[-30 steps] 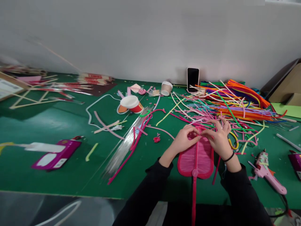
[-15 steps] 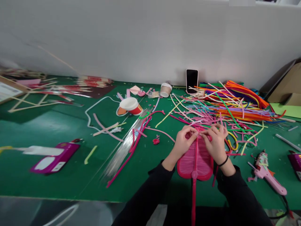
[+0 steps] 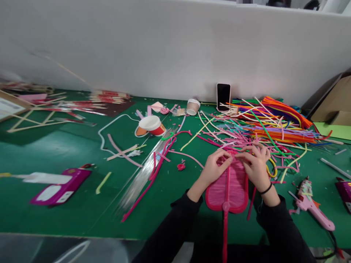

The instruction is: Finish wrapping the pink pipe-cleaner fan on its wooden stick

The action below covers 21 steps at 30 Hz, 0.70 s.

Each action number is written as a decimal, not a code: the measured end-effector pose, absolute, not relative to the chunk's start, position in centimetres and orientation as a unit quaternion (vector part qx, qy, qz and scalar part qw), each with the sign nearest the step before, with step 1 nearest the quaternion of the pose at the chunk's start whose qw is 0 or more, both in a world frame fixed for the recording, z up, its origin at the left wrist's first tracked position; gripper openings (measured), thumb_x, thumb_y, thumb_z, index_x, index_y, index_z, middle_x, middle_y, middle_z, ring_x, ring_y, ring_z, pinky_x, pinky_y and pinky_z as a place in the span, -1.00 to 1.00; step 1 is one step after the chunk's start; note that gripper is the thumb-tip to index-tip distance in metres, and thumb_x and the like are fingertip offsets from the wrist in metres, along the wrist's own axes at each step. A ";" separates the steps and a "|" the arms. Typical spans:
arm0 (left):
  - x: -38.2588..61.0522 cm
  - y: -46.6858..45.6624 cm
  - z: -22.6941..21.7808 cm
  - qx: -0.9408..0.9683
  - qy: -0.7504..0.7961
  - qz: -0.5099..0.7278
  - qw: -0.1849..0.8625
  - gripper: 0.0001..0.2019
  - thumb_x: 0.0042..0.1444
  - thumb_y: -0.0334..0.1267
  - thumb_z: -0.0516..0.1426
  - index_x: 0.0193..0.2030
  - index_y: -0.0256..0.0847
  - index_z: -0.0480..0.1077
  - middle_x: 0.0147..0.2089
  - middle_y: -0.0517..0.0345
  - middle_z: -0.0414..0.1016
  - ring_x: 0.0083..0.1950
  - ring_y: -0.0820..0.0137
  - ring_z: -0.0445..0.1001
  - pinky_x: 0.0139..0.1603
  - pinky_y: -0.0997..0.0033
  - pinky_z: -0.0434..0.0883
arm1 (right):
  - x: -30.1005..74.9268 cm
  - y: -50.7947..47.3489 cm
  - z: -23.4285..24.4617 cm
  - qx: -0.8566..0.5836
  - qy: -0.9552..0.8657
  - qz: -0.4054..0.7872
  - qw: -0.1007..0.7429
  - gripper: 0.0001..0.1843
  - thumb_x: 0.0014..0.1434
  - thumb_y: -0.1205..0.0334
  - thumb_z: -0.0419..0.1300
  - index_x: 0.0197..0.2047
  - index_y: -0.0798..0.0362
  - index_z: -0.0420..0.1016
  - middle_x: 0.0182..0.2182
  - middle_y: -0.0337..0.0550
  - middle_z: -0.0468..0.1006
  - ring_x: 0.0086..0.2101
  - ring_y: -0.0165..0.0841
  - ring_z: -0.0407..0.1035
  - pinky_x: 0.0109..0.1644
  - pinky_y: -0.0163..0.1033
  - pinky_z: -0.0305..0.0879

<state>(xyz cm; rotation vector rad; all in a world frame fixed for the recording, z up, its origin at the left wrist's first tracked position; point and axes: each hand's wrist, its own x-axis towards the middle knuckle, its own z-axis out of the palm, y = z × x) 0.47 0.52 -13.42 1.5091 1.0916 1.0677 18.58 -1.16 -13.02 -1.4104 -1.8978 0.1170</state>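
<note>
A pink fan-shaped piece [image 3: 238, 191] with a darker pink rim lies before me on the table. Its centre rib runs down through a small round disc into a long thin handle [image 3: 225, 230] that reaches past the table edge. My left hand [image 3: 215, 170] is closed, thumb and forefinger pinching at the top end of the rib. Close beside it, my right hand [image 3: 257, 166] has its thumb and forefinger pressed together over the upper right of the piece. Whatever the right fingertips hold is too small to make out.
Beyond my hands spreads a heap of coloured pipe cleaners [image 3: 285, 133]. A phone [image 3: 223, 95] leans on the wall. At right lies a pink glue gun [image 3: 315, 210]. Paper cups [image 3: 156, 126], clear strands [image 3: 139, 179] and a purple box [image 3: 61, 186] are to the left.
My right hand has shifted slightly right and away from my left fingertips. The left hand keeps its pinch at the top of the pink piece. The camera view has tilted slightly.
</note>
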 end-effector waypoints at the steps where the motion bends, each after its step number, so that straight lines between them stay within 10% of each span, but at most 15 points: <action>1: 0.4 0.6 -13.4 0.629 0.442 0.426 0.478 -0.84 0.12 -0.19 0.24 -0.36 -0.25 0.48 -0.30 0.09 0.48 -0.29 0.37 0.44 -0.26 0.42 0.37 | 18.7 -1.2 -13.0 -0.544 -0.752 0.044 0.369 -0.76 0.30 0.26 0.22 -0.20 -0.31 0.67 -0.11 -0.27 0.63 0.14 -0.08 0.19 0.25 0.17 -0.13; 21: 0.7 0.3 -14.4 0.550 0.482 0.449 0.513 -0.71 0.22 -0.03 0.16 -0.27 -0.26 0.42 -0.38 0.17 0.41 -0.45 0.47 0.32 -0.42 0.49 0.28 | 16.1 -1.9 -13.4 -0.584 -0.700 0.093 0.401 -0.87 0.29 0.26 0.22 -0.22 -0.11 0.61 -0.27 -0.22 0.65 -0.04 -0.16 0.34 0.18 0.07 -0.05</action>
